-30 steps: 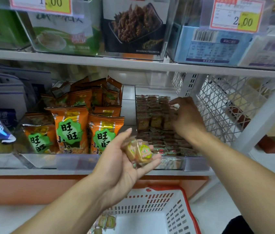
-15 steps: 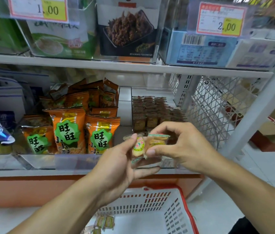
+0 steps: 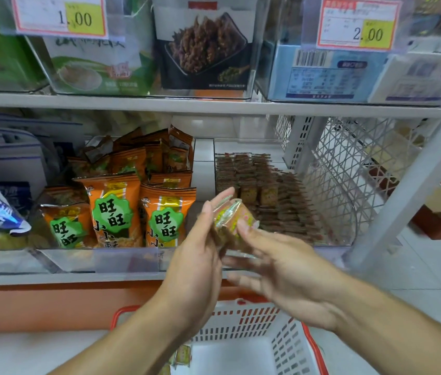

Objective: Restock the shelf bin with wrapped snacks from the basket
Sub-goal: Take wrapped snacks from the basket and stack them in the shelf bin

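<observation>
Left hand (image 3: 197, 255): raised in front of the shelf edge, palm turned right, fingers nearly straight; a small stack of wrapped snacks (image 3: 231, 217) rests against fingers and palm.

Right hand (image 3: 281, 269): just beside the left, motion-blurred, fingers spread and loose; its thumb tip touches the lower side of the wrapped snacks. Whether it pinches them cannot be told.

Shelf bin (image 3: 332, 250): clear plastic, directly behind both hands on the middle shelf. Holds rows of small dark wrapped pieces (image 3: 254, 182), stacked toward the back and left; its front right corner shows open floor. Low front wall, open room above up to the upper shelf board (image 3: 214, 105).

Wire mesh side panel (image 3: 349, 169): closes the shelf on the right, just beside the bin.

Orange snack bags (image 3: 116, 209): upright in the neighbouring clear bin to the left, a white divider strip between the two bins.

Basket (image 3: 295, 345): white with red rim, below the hands on the floor side; a few wrapped pieces (image 3: 182, 355) lie at its left inner edge, the remaining bottom visible as bare white.

Price tags (image 3: 359, 23): on upper-shelf bins, reading 1.00 and 2.00.
</observation>
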{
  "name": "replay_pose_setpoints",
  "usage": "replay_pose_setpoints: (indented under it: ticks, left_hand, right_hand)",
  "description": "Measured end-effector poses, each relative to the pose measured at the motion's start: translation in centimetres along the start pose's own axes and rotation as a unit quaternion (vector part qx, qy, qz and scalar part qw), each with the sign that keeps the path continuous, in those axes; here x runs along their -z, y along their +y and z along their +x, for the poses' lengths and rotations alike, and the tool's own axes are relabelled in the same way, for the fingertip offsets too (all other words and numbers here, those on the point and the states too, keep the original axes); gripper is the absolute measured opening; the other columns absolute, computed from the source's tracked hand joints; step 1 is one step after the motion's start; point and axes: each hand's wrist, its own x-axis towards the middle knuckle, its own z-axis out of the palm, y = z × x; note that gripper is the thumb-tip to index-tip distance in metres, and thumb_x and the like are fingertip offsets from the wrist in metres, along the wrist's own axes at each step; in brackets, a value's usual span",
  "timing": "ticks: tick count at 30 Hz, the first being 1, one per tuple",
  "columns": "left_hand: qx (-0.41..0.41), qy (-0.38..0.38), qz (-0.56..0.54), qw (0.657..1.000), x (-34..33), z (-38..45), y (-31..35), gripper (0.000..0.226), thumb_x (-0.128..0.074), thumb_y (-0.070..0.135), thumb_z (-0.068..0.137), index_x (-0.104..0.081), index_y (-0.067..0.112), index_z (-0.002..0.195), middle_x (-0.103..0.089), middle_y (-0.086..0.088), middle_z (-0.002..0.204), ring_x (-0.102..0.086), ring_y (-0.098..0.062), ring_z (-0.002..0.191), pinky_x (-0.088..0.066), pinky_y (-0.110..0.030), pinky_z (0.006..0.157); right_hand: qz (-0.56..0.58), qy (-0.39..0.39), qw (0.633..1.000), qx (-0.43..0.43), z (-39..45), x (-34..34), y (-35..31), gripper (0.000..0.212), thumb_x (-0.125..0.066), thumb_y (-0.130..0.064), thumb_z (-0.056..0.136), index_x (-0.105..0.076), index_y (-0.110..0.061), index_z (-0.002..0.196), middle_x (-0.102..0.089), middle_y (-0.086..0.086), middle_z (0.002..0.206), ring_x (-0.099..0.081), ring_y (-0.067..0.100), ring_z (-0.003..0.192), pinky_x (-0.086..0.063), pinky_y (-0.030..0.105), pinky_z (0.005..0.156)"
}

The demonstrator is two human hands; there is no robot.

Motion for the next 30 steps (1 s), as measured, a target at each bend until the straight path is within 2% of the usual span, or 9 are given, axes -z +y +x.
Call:
replay_pose_setpoints:
  ticks: [5, 8, 10, 12, 14, 17, 21, 26, 30]
  left_hand:
    - [-0.013, -0.026, 0.081, 0.996, -0.1, 0.2, -0.2, 0.053, -0.041, 0.049, 0.095, -0.054, 0.035, 0.145, -0.068, 0.007, 0.136, -0.06, 0.0, 0.126, -0.039, -0.03, 0.114]
    - [-0.053, -0.037, 0.241, 0.968, -0.1, 1.0, -0.6, 0.042, -0.042, 0.043, 0.107, -0.045, 0.045, 0.148, -0.054, 0.03, 0.141, -0.045, 0.022, 0.126, -0.036, -0.016, 0.109]
    - [-0.057, -0.054, 0.383, 0.92, -0.2, 1.5, -0.9, 0.042, -0.049, 0.044, 0.104, -0.043, 0.057, 0.143, -0.046, 0.045, 0.13, -0.037, 0.037, 0.113, -0.034, -0.001, 0.091]
    - [-0.077, -0.077, 0.457, 0.883, -0.4, 2.1, -1.2, 0.047, -0.053, 0.04, 0.103, -0.04, 0.054, 0.147, -0.041, 0.044, 0.138, -0.032, 0.033, 0.123, -0.033, -0.002, 0.1]
    - [-0.102, -0.104, 0.547, 0.824, -0.6, 3.1, -1.7, 0.051, -0.051, 0.043, 0.104, -0.035, 0.048, 0.152, -0.031, 0.034, 0.156, -0.021, 0.019, 0.14, -0.027, -0.02, 0.119]
    - [-0.118, -0.123, 0.658, 0.734, -0.2, 4.4, -2.7, 0.061, -0.043, 0.055, 0.103, -0.022, 0.043, 0.159, -0.015, 0.026, 0.166, -0.002, 0.013, 0.147, -0.005, -0.016, 0.118]
    - [-0.082, -0.157, 0.698, 0.693, 0.3, 5.0, -3.6, 0.074, -0.034, 0.067, 0.1, -0.005, 0.038, 0.162, 0.0, 0.022, 0.169, 0.01, 0.007, 0.151, 0.012, -0.013, 0.109]
    - [-0.078, -0.159, 0.681, 0.711, 0.4, 5.4, -3.8, 0.079, -0.036, 0.068, 0.1, 0.0, 0.036, 0.162, 0.006, 0.023, 0.169, 0.013, 0.005, 0.152, 0.012, -0.013, 0.109]
    - [-0.084, -0.156, 0.687, 0.704, 0.4, 5.3, -4.1, 0.08, -0.035, 0.07, 0.099, -0.002, 0.035, 0.163, 0.006, 0.02, 0.17, 0.013, 0.002, 0.153, 0.011, -0.015, 0.111]
  right_hand:
    - [-0.012, -0.012, 0.997, 0.077, 0.0, 0.6, -0.9, 0.039, -0.073, -0.028, 0.083, -0.073, -0.015, 0.12, -0.074, 0.006, 0.12, -0.069, 0.016, 0.103, -0.059, 0.03, 0.083]
    - [-0.139, 0.104, 0.971, 0.164, 1.0, 3.1, -4.5, 0.046, -0.081, -0.014, 0.078, -0.064, -0.007, 0.12, -0.075, 0.011, 0.114, -0.074, 0.019, 0.092, -0.059, 0.024, 0.066]
    - [-0.402, 0.236, 0.857, 0.22, 2.5, 5.2, -7.3, 0.041, -0.084, -0.013, 0.079, -0.061, -0.012, 0.113, -0.075, 0.003, 0.105, -0.072, 0.017, 0.087, -0.056, 0.022, 0.064]
    - [-0.576, 0.284, 0.731, 0.23, 4.7, 7.1, -9.8, 0.032, -0.082, -0.02, 0.083, -0.057, -0.015, 0.103, -0.067, -0.008, 0.089, -0.063, 0.006, 0.078, -0.048, 0.013, 0.061]
    - [-0.667, 0.295, 0.655, 0.198, 7.8, 9.0, -11.5, 0.023, -0.074, -0.023, 0.087, -0.054, -0.019, 0.098, -0.056, -0.011, 0.081, -0.055, 0.007, 0.072, -0.044, 0.016, 0.058]
    - [-0.741, 0.283, 0.589, 0.155, 13.1, 11.3, -12.8, 0.02, -0.067, -0.02, 0.09, -0.057, -0.012, 0.106, -0.063, 0.008, 0.099, -0.061, 0.029, 0.092, -0.052, 0.033, 0.077]
    - [-0.744, 0.284, 0.59, 0.137, 17.7, 13.1, -13.6, 0.026, -0.067, -0.01, 0.09, -0.059, -0.001, 0.114, -0.064, 0.019, 0.112, -0.062, 0.035, 0.106, -0.049, 0.032, 0.081]
    - [-0.645, 0.341, 0.671, 0.133, 19.8, 13.6, -13.3, 0.056, -0.07, -0.001, 0.086, -0.048, -0.013, 0.135, -0.042, 0.017, 0.136, -0.057, 0.034, 0.111, -0.045, 0.031, 0.08]
    - [-0.604, 0.388, 0.677, 0.163, 19.6, 13.6, -12.0, 0.051, -0.055, 0.007, 0.089, -0.051, -0.013, 0.135, -0.044, 0.019, 0.139, -0.049, 0.038, 0.124, -0.045, 0.042, 0.101]
